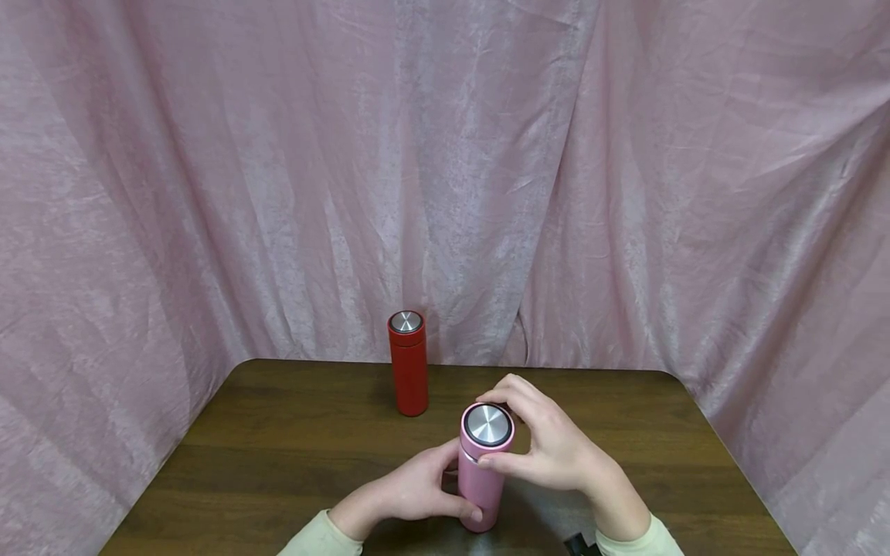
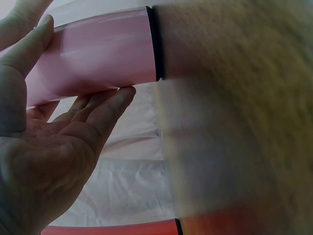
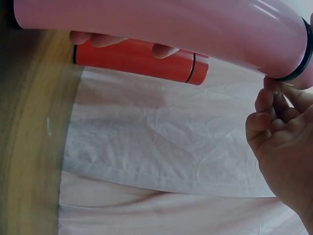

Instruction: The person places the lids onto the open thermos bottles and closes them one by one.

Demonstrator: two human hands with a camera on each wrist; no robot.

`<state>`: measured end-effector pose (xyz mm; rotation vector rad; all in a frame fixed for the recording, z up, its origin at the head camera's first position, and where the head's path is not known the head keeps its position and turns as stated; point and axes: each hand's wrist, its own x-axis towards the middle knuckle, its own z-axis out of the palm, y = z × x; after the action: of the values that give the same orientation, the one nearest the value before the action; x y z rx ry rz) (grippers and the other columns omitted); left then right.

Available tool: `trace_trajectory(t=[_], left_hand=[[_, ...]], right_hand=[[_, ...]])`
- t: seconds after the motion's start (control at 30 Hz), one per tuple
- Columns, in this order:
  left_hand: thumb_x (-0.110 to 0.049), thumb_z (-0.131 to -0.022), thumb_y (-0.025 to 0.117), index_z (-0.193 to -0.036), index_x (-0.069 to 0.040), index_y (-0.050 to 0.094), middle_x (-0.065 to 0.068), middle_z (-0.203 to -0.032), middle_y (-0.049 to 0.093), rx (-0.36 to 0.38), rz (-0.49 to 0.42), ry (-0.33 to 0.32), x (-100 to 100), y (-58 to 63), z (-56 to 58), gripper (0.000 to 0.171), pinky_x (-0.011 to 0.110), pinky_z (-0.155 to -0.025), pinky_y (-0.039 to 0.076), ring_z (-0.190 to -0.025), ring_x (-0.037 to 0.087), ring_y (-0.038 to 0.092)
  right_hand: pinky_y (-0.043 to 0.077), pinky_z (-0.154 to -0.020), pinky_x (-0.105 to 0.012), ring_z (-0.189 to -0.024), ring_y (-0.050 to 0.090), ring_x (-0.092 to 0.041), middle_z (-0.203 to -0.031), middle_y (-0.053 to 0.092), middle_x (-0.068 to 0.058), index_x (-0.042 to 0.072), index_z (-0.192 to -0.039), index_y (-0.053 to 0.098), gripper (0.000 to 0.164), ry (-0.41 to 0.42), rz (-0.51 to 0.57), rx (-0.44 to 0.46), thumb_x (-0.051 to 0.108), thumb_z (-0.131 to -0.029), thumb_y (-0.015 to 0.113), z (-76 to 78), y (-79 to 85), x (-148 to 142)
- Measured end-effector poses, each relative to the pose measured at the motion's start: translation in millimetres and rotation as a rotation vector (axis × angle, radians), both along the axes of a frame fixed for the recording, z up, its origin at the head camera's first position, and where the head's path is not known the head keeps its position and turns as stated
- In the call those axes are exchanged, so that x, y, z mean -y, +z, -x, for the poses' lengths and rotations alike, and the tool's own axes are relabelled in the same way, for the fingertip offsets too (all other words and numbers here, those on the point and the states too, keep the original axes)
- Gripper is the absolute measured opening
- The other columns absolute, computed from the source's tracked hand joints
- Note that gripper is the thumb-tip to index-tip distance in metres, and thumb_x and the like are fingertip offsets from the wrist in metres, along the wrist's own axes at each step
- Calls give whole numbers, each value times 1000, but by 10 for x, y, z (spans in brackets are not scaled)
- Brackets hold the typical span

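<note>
A pink thermos bottle (image 1: pixel 481 488) stands upright near the front of the table, its lid (image 1: pixel 488 425) topped by a round silver disc. My left hand (image 1: pixel 420 488) holds the body from the left, thumb in front and fingers reaching round behind. From the right, my right hand (image 1: pixel 552 444) grips the lid between thumb and fingers. A thin bright line shows under the lid in the head view, and a dark ring (image 3: pixel 299 54) in the right wrist view; whether the lid is loose I cannot tell.
A red thermos bottle (image 1: pixel 410 378) with a silver-topped lid stands farther back, left of the pink one. The brown wooden table (image 1: pixel 292 448) ends at a pink curtain (image 1: pixel 334 193). A small black object (image 1: pixel 579 545) shows by the right sleeve.
</note>
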<state>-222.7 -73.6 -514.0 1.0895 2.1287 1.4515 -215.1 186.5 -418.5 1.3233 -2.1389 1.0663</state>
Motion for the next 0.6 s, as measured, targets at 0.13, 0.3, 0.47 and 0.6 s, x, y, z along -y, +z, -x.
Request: trace_trajectory(t=[0.13, 0.3, 0.47, 0.6], left_hand=[[-27, -91, 95, -149, -31, 57, -10, -138, 71, 1, 0, -1, -1, -7, 7, 70, 31, -109, 56, -129, 10, 67], [-29, -91, 95, -149, -32, 58, -11, -138, 71, -4, 6, 2, -2, -4, 4, 69, 32, -109, 56, -128, 9, 67], [-29, -91, 95, -148, -32, 58, -11, -138, 71, -14, 7, 5, -3, -6, 1, 68, 33, -110, 56, -128, 9, 67], [-30, -91, 95, -147, -32, 59, -12, -137, 71, -33, 16, 11, -2, -5, -3, 67, 32, -109, 56, -128, 9, 67]], right_hand=[[55, -95, -27, -113, 65, -11, -124, 66, 9, 17, -134, 67, 60, -40, -13, 6, 38, -87, 98, -2, 3, 7], [55, -96, -26, -113, 65, -10, -122, 66, 10, 17, -132, 67, 63, -61, -22, 12, 41, -85, 100, -1, -4, 7], [55, -97, -28, -114, 65, -10, -123, 66, 9, 16, -133, 66, 65, -62, -31, 17, 42, -84, 100, 1, -7, 1], [56, -100, -33, -120, 62, -11, -131, 63, 8, 17, -148, 61, 75, -64, -68, 44, 47, -88, 95, -6, -18, -26]])
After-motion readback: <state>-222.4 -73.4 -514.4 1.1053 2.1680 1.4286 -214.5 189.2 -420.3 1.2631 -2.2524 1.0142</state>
